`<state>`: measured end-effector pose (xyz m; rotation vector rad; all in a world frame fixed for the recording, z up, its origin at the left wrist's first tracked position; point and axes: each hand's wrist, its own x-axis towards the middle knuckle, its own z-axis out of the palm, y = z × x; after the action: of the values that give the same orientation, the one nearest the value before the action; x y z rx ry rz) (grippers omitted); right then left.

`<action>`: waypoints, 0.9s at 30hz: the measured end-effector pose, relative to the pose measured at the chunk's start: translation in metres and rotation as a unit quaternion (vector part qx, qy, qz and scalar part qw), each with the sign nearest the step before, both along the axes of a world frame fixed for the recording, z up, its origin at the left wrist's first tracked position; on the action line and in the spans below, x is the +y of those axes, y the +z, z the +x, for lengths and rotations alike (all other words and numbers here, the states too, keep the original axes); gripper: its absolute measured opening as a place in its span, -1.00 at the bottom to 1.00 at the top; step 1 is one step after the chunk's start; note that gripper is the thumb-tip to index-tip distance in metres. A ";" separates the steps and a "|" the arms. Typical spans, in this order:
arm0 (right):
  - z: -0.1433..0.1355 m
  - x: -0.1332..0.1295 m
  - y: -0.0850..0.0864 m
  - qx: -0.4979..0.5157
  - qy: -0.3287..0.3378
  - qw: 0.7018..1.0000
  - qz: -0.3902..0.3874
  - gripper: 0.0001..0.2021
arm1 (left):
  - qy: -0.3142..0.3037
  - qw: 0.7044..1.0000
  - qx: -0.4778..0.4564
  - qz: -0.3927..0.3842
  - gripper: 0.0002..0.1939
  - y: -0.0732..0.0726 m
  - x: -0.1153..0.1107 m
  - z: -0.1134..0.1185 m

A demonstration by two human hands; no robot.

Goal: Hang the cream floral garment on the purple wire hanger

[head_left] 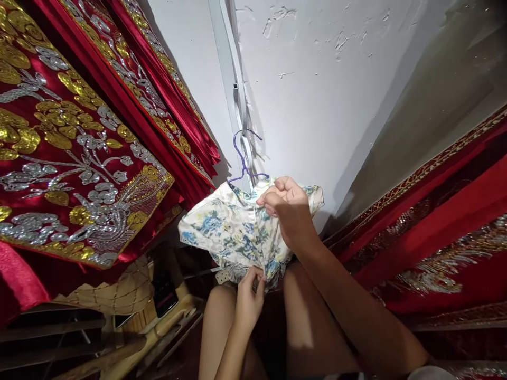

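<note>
A white blouse (222,224) with blue and yellow flowers hangs in front of me on a purple hanger (244,163). Low on its front opening, my left hand (251,287) pinches the cloth between thumb and fingers. My right hand (287,198) is up by the neckline, with thumb and forefinger closed together. Whatever lies in that pinch, if anything, is too small to make out. Part of the collar and the far sleeve are hidden behind the right hand. The blouse's lower end hangs down between my knees.
A pale metal strip with hooks (237,105) runs down the white wall (317,105). Red cloths with gold and silver sequins (79,132) hang at left; more red embroidered cloth (435,237) hangs at right. Wooden furniture (146,343) and a dark phone-like object (164,293) are at lower left.
</note>
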<state>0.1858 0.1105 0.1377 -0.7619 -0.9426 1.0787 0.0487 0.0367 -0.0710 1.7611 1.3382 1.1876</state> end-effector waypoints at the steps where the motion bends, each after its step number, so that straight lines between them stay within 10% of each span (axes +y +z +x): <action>1: 0.000 -0.003 0.002 -0.007 -0.006 1.000 0.015 -0.76 | -0.004 1.000 0.001 -0.002 -0.79 0.004 0.001 -0.001; 7: 0.006 -0.003 -0.024 -0.089 -0.043 0.995 0.007 -0.84 | -0.073 0.996 0.031 -0.029 -0.86 0.031 0.011 0.003; 13: 0.007 0.012 -0.068 -0.300 -0.025 0.953 -0.002 -0.74 | -0.087 0.995 0.024 -0.040 -0.83 0.016 -0.002 0.021; 23: 0.007 0.016 -0.054 -0.283 0.041 0.958 -0.023 -0.67 | -0.045 0.999 0.003 -0.024 -0.81 0.008 -0.009 0.022; 27: 0.011 0.006 -0.051 -0.267 0.071 0.961 0.023 -0.69 | 0.021 0.998 -0.039 0.052 -0.88 0.035 0.004 0.014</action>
<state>0.1966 0.1167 0.0868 -0.9816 -1.4941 0.9855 0.0624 0.0411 -0.0364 1.7478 1.2938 1.3569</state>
